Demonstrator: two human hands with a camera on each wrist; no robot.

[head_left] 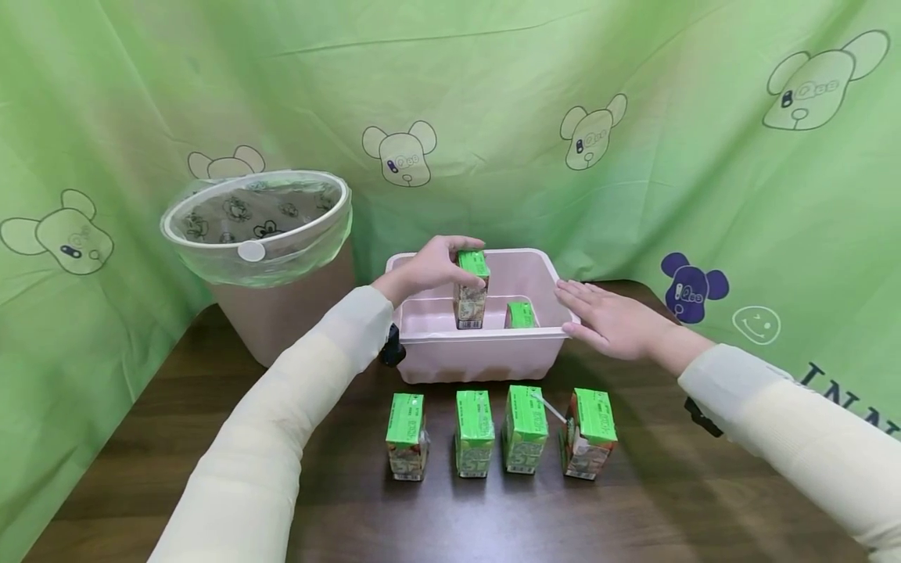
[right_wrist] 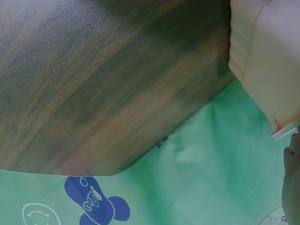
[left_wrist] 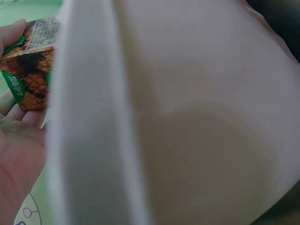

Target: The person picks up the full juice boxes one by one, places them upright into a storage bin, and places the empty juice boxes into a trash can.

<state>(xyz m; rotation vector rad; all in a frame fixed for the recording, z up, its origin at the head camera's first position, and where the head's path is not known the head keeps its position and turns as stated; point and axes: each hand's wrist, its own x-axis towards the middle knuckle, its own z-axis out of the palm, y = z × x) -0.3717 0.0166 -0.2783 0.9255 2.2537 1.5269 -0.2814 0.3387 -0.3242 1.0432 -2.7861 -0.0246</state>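
Observation:
My left hand (head_left: 435, 267) grips a small drink carton (head_left: 470, 303) with a green top, thumb and fingers on opposite sides, inside a pink plastic basin (head_left: 479, 361). The left wrist view shows the carton (left_wrist: 30, 75) partly, printed in brown and green; the basin's wall (left_wrist: 206, 70) hides much else. Another green-topped carton (head_left: 522, 315) stands in the basin to the right. With fingers straight, my right hand (head_left: 615, 317) rests at the basin's right rim; only its edge (right_wrist: 291, 183) shows in the right wrist view.
In front of the basin stand several cartons in a row: one at left (head_left: 406, 434), two mid-row (head_left: 475, 434), and one at right (head_left: 590, 438) beside a white straw (head_left: 551, 407). A lined bin (head_left: 281, 313) stands back left. A green curtain (head_left: 507, 78) hangs behind the wooden table (head_left: 338, 516).

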